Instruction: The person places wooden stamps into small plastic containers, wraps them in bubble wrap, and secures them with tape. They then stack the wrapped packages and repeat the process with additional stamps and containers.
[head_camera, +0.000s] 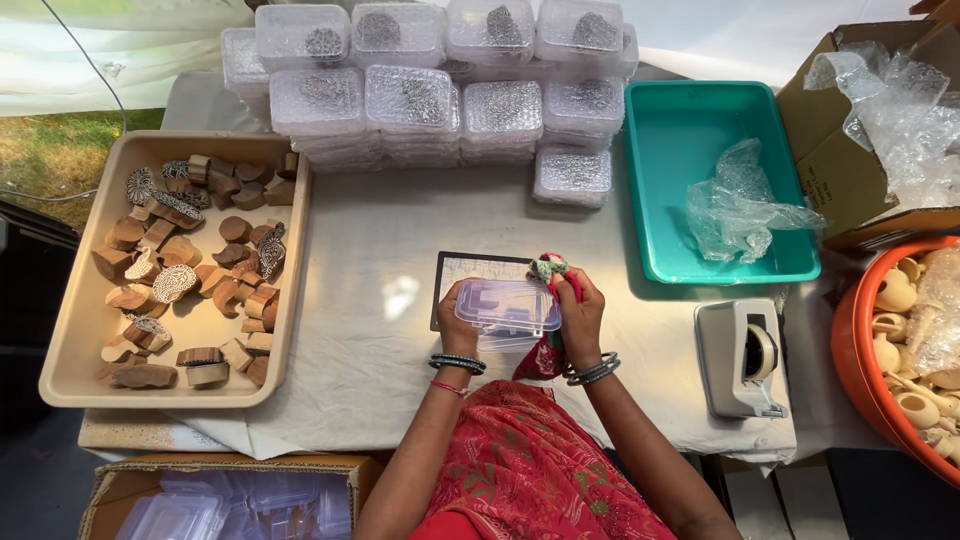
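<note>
Holding a clear, lidded plastic box (507, 306) between them, the left hand (457, 318) grips its left end, the right hand (580, 315) clasps its right plus a red cloth bundle (552, 268).

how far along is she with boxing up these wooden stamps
Done: stacked clear boxes at the table's back each hold a stamp. In hand: the left hand and right hand hold one clear plastic box. Left: many loose wooden block stamps fill the beige tray.
</note>
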